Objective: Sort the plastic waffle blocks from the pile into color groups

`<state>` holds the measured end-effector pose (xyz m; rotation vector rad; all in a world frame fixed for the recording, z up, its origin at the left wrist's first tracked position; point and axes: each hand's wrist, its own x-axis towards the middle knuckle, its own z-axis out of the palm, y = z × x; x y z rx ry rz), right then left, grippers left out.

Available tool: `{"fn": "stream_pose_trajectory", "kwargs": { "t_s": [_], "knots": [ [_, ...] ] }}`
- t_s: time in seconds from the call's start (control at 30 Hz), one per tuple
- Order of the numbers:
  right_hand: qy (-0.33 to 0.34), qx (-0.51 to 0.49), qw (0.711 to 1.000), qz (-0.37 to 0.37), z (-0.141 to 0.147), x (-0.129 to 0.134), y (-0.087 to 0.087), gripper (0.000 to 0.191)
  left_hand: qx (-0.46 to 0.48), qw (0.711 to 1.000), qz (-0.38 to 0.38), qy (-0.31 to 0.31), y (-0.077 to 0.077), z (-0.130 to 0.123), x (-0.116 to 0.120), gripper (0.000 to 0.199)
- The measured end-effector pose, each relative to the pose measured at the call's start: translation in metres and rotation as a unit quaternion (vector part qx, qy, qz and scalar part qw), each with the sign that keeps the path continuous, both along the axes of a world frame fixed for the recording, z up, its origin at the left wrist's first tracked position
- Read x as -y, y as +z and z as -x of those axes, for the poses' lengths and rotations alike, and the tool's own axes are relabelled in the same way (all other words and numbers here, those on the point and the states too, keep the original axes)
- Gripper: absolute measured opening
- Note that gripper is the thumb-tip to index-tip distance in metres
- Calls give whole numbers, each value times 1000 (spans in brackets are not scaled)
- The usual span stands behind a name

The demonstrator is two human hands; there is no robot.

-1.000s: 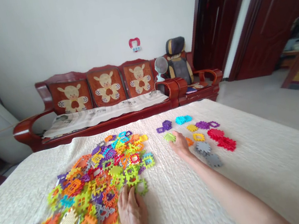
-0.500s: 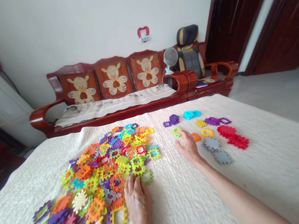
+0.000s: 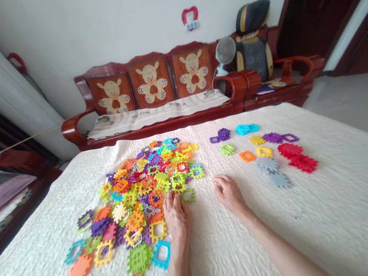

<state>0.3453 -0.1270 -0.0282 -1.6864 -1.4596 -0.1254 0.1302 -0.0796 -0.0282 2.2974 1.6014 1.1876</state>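
A wide heap of interlocking plastic tiles in many colours spreads over the left half of the white quilted cover. My left hand rests at the heap's right edge, fingers bent a little and lying on tiles beside a green frame tile; its fingertips are partly hidden. Between the heap and the sorted groups, my right hand hovers low over or touches the cover, fingers loosely apart and nothing visible in them. Beyond it lie a light green tile and an orange frame tile.
Right of my hands are small groups: purple tiles, cyan tiles, yellow tiles, violet tiles, red tiles and grey tiles. A wooden sofa with bear cushions and a fan stand behind.
My right hand has drawn back from the light green tile, which stays on the cover, toward the middle. My left hand remains at the heap's edge. The view has shifted.
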Motion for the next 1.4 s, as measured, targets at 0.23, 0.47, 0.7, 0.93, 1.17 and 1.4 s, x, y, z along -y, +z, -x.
{"fn": "stream_pose_trajectory", "kwargs": {
  "t_s": [0.23, 0.47, 0.7, 0.93, 1.17, 1.4],
  "knots": [
    [-1, 10, 1000, -13, 0, -2, -3, 26, -114, 992, 46, 3, 26, -24, -3, 41],
    [11, 10, 1000, -23, -1, -3, -2, 24, -237, 964, 117, -13, 44, -21, -8, 44],
    [2, 5, 1000, -24, 0, -5, -1, 25, -233, 963, 130, 42, 39, 11, -2, 46],
    [3, 23, 1000, -13, -1, -4, -1, 25, -211, 972, 102, 14, 20, 29, 29, 49],
    [7, 23, 1000, -11, -2, -5, -2, 25, -190, 975, 107, -37, 12, 30, 36, 52],
    [8, 24, 1000, -19, -5, -7, -5, 25, -175, 979, 95, -36, 24, 22, 22, 48]
  ]
}}
